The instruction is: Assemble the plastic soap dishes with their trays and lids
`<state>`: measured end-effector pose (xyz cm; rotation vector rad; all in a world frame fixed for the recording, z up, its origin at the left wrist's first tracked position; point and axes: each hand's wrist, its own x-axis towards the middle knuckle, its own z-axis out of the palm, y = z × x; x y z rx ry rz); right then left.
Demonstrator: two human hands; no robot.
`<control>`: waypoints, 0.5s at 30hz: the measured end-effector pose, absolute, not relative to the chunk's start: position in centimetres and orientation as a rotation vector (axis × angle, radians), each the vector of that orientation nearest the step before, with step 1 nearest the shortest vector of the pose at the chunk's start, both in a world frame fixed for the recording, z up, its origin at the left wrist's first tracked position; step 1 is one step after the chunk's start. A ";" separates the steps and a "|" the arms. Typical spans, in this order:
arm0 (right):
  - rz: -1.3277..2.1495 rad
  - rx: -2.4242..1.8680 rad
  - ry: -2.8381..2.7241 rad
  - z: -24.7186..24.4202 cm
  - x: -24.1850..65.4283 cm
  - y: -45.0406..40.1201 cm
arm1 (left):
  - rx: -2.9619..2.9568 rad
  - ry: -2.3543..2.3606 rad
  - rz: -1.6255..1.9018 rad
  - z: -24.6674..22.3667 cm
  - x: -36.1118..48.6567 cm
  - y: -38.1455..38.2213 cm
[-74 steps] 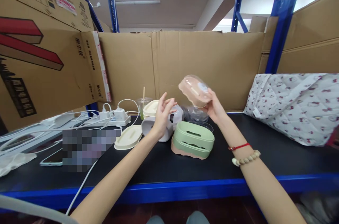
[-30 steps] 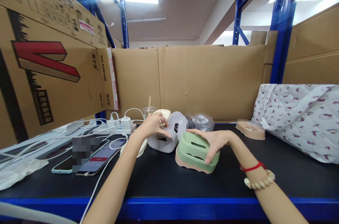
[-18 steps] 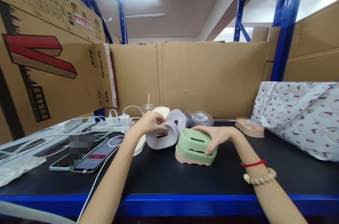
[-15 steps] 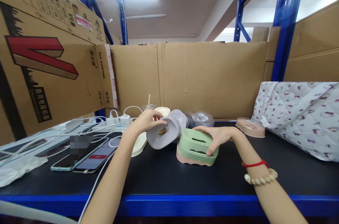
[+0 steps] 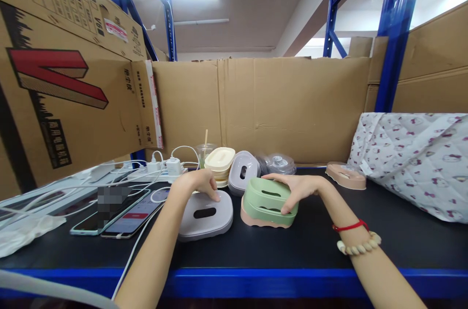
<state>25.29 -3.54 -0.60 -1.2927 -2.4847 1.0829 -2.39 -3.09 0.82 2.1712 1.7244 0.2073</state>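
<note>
Flat on the black surface, slot side up, lies a grey lid-like piece (image 5: 214,223). My left hand (image 5: 199,183) bends over its upper left part, fingers curled and touching it. My right hand (image 5: 298,192) grips the stacked green pieces (image 5: 268,197) from the right, thumb on the front and fingers behind. A pink piece (image 5: 252,219) with a wavy edge sits under the green ones. Behind, another grey piece (image 5: 244,170) leans tilted beside a stack of cream pieces (image 5: 220,159).
Two phones (image 5: 127,219) and white cables lie at the left by a power strip (image 5: 174,168). Clear plastic lids (image 5: 280,164), a cup with a straw (image 5: 206,148), a pink piece (image 5: 345,176) and a patterned bag (image 5: 417,163) stand farther back.
The grey piece my left hand held tilted in the air now lies flat, lower and to the left. The green and pink stack has shifted slightly left with my right hand.
</note>
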 end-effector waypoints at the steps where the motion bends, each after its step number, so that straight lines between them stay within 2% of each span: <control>1: 1.082 -1.280 -2.487 -0.6 25.3 -3.5 | 2.174 1.734 0.200 0.7 -2.0 -3.2; 6: 1.097 -1.288 -2.460 -0.9 25.3 -3.4 | 2.136 1.782 0.224 1.1 -1.0 -3.7; 9: 1.127 -1.297 -2.413 -1.0 25.1 -3.3 | 2.136 2.117 0.491 2.0 -2.2 -3.8; 11: 1.123 -1.278 -2.370 -1.1 25.0 -3.1 | 2.028 2.380 0.543 2.3 -3.4 -3.5; 15: 0.989 -1.181 -2.252 -1.5 24.8 -2.3 | 1.810 2.495 0.211 1.6 -5.0 -2.1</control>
